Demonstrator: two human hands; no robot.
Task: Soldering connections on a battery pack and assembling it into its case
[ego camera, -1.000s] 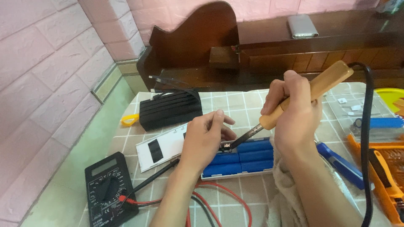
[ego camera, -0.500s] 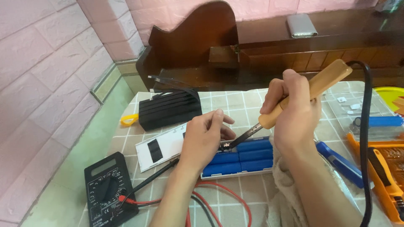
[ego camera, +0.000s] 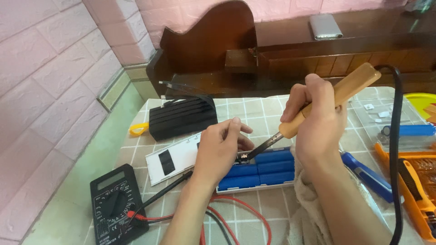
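My right hand (ego camera: 315, 124) grips a soldering iron (ego camera: 327, 100) by its wooden handle, tip angled down to the left end of a pack of blue cylindrical battery cells (ego camera: 261, 170) in a white tray. My left hand (ego camera: 220, 149) rests over that same end, fingers pinching a small part right at the iron's tip (ego camera: 245, 156). What the fingers pinch is too small to make out. The iron's black cord (ego camera: 396, 136) runs down my right side.
A black multimeter (ego camera: 116, 204) with red and black leads (ego camera: 236, 218) lies front left. A black ribbed box (ego camera: 181, 118) and a white cover (ego camera: 175, 156) sit behind my left hand. A blue-handled tool (ego camera: 368, 177) and an orange tool case (ego camera: 415, 181) are on the right. A dark wooden shelf (ego camera: 290, 59) is behind.
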